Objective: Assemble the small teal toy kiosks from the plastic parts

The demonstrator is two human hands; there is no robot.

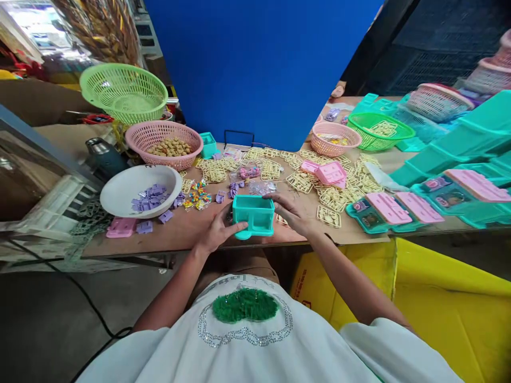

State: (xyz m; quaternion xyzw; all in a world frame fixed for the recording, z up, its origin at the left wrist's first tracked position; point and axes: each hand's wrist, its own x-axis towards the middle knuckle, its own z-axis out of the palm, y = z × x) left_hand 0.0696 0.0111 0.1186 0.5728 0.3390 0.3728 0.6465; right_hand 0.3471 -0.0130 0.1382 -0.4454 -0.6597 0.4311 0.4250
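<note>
A turquoise plastic toy box [261,221] with an open top and a window in its front is held over the table's front edge. My left hand [219,230] grips its left side, thumb across the lower front. On the other side, my right hand [289,214] touches the upper right rim with its fingers; its palm is away from the box. Just behind the box lie clear small packets [262,187], a pink packet [249,172] and purple plastic pieces [235,189]. Cream plastic part frames [299,181] spread behind and to the right.
At left stand a white bowl [112,196] of purple pieces, a pink basket [133,139] of tan pieces, a green basket [123,90] and a dark flask [104,158]. Turquoise boxes with pink lids [389,207] fill the right. A blue board [255,69] rises behind; a yellow carton [447,298] stands below right.
</note>
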